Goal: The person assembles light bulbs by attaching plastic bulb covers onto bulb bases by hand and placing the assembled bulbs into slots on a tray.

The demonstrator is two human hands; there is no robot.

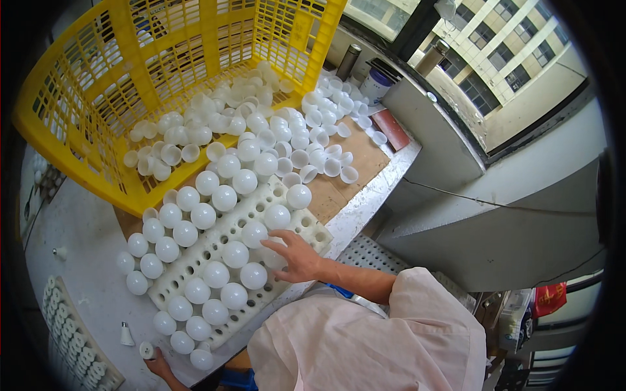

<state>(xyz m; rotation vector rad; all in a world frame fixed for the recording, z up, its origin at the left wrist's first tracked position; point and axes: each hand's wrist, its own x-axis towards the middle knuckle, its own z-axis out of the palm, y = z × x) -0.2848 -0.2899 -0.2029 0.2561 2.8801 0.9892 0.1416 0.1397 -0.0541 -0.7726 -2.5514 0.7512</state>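
Observation:
My right hand (298, 259) reaches over a white foam rack, its thumb and fingers curved around a round white bulb cover (272, 259). More glossy white bulb covers (235, 254) stand in rows along the rack (262, 298), which has many round holes. At the lower left, my left hand (160, 366) is closed on a white bulb base (147, 350) whose round end faces up. Part of that hand is cut off by the dark rim. Another white bulb base (126, 335), cone-shaped with a metal tip, stands on the table near it.
A yellow plastic crate (140, 72) lies tipped, loose white covers (208, 117) spilling from it onto brown cardboard (355, 159). A second rack (78, 342) with white parts stands left. A dark flask (349, 62) and a tub (375, 88) are by the window.

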